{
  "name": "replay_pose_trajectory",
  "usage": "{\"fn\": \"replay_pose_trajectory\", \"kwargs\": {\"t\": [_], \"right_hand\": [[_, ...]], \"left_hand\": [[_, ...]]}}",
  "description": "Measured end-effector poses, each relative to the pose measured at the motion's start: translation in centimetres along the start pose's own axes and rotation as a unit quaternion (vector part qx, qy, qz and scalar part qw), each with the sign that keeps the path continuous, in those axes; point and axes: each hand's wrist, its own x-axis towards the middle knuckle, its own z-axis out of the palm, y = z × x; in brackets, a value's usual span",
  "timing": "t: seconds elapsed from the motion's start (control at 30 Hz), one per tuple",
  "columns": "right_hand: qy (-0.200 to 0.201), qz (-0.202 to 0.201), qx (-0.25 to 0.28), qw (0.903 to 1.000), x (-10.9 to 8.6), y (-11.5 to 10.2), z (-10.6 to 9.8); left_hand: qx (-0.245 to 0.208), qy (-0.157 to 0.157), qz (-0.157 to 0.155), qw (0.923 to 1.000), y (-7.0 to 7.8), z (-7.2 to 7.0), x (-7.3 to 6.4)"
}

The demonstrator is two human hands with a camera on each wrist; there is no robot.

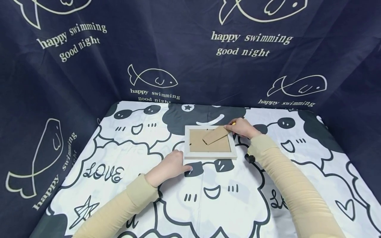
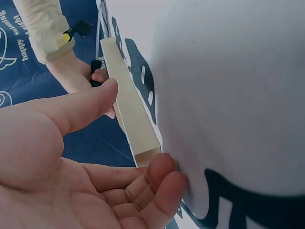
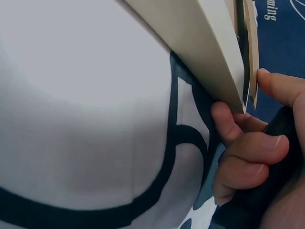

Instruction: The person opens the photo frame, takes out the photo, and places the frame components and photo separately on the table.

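Observation:
A white picture frame (image 1: 210,155) lies face down on the patterned cloth, its brown backing board (image 1: 196,145) showing. Across the board slants a brown easel stand (image 1: 216,135), its upper right end raised. My right hand (image 1: 242,128) pinches that end between thumb and fingers. In the same palm sits a black handle (image 3: 252,200), its working end hidden; a bit of yellow shows by the fingers in the head view. My left hand (image 1: 171,165) holds the frame's near left corner, with curled fingertips (image 2: 162,167) at the corner and the thumb along the near side.
The white cloth (image 1: 214,205) with black cartoon drawings covers the table. Dark blue curtains (image 1: 190,56) with fish prints and lettering hang behind and on both sides. A small black device (image 1: 251,158) sits at the right sleeve's cuff.

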Motion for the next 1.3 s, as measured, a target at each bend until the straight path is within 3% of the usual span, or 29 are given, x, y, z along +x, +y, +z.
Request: {"fn": "replay_pose_trajectory", "kwargs": {"t": [0.43,0.93,1.3], "right_hand": [[0.002,-0.010,-0.001,0.9999,0.0,0.1,0.3],[0.001,-0.007,0.002,1.0000,-0.4,-0.4,0.4],[0.016,-0.022,-0.018,0.9995,-0.5,-0.6,0.4]], "left_hand": [[0.021,0.000,-0.003,0.9998,0.5,0.2,0.3],[0.070,0.038,0.021,0.9965,0.3,0.5,0.7],[0.075,0.068,0.036,0.9942,0.0,0.5,1.2]]}}
